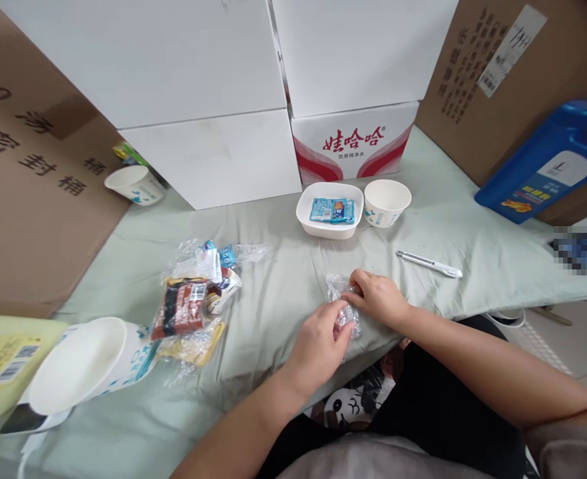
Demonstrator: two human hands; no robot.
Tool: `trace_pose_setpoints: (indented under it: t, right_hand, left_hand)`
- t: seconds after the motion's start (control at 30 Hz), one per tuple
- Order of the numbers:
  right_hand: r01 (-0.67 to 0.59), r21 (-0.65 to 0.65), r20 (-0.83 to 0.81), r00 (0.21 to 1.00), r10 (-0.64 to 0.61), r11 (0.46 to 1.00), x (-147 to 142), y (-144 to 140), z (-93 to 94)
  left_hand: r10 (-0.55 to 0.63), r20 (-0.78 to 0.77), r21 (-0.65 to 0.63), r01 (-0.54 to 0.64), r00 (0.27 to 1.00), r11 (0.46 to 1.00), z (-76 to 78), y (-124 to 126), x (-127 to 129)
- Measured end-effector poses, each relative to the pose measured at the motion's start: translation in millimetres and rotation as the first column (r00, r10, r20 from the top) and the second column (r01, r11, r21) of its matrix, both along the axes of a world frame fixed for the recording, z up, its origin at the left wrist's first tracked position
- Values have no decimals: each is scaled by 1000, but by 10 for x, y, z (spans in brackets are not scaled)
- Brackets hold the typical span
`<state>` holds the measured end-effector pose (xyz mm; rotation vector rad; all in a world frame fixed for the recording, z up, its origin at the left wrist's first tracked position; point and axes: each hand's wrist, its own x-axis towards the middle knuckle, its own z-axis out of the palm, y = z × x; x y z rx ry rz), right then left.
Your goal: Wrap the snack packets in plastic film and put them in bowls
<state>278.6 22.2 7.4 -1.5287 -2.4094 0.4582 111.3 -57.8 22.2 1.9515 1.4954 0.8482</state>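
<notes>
Stacked white boxes (pixel 198 86) and brown cartons (pixel 28 166) ring a surface draped in a pale green cloth (pixel 283 266), with a blue jug (pixel 548 163) lying at the far right. On the cloth near the left edge, a large paper bowl (pixel 84 362) lies tipped on its side beside a heap of snack packets (pixel 194 306). Farther back sit a white tray (pixel 329 209) holding blue sachets and, just beside it, an upright paper cup (pixel 387 201); a white utility knife (pixel 429 264) lies to the right. At the cloth's near edge, the left hand (pixel 321 342) and right hand (pixel 378 296) are together, both pinched on a small clear plastic wrapper (pixel 342 299) held between them, fingertips close on the crinkled film.
</notes>
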Motion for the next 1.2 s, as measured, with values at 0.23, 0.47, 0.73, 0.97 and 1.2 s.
trace_pose_setpoints:
  t: [0.23,0.47,0.73,0.97,1.2]
  right_hand:
    - [-2,13,10,1000,2,1000,-2,15,-16]
    - [-171,284,-204,951,234,943,154,9,158]
    - [-425,220,-17,898,439,878,239,41,104]
    - [-593,89,-196,777,598,800,193,-117,282]
    - [-376,-160,-246,911,332,913,146,-107,250]
  left_hand:
    - [-100,-336,340,219,937,915,155,-16,-103]
    - [-333,-446,57,397,831,916,63,107,-194]
    - [-355,-405,157,446,843,881,39,171,-327]
    - [-303,-335,182,377,892,908,62,151,-285]
    - [-179,-155,112,197,972,974,-111,254,-313]
